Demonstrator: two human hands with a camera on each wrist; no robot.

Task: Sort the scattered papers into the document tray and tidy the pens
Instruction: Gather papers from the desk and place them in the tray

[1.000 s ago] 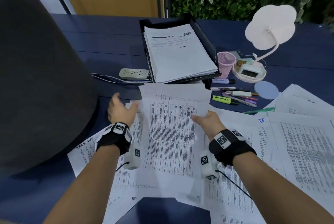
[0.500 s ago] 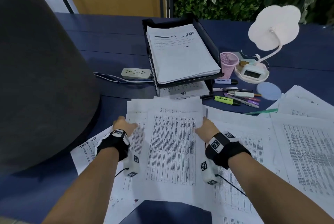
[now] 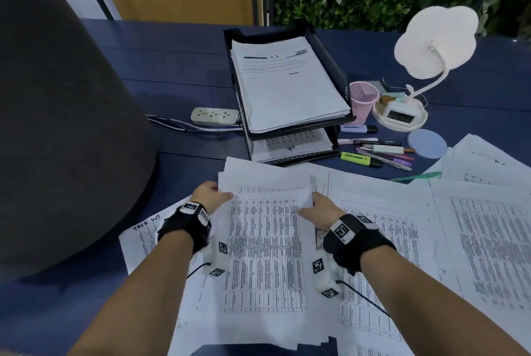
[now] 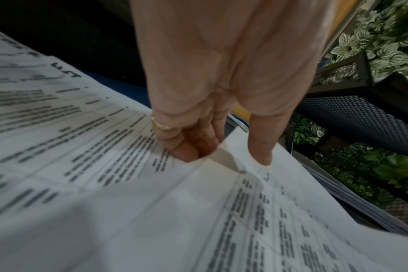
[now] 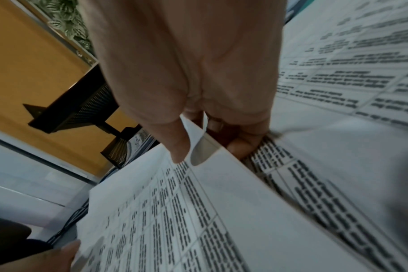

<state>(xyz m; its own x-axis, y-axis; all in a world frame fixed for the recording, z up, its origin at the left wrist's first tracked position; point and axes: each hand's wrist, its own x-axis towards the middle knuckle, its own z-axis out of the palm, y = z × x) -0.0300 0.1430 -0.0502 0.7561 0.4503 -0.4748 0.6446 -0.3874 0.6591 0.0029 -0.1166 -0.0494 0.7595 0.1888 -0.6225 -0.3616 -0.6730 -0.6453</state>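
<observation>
Two hands, left hand (image 3: pixel 211 193) and right hand (image 3: pixel 321 210), pinch one paper stack (image 3: pixel 265 240).

The head view is evenly and fairly dimly lit, with a cool bluish cast; the white papers (image 3: pixel 264 243) are the brightest areas and show no glare. Soft, faint shadows lie on the sheets just under the left hand (image 3: pixel 211 196) and the right hand (image 3: pixel 321 212). Straight lines bow toward the edges of the frame, a mark of the wide lens. In both wrist views the printed rows smear with blur, most strongly near the lower corners, and the left hand (image 4: pixel 221 77) and right hand (image 5: pixel 189 70) fill the frame, soft and slightly out of focus. A small shadow falls on the paper beside each thumb.
</observation>
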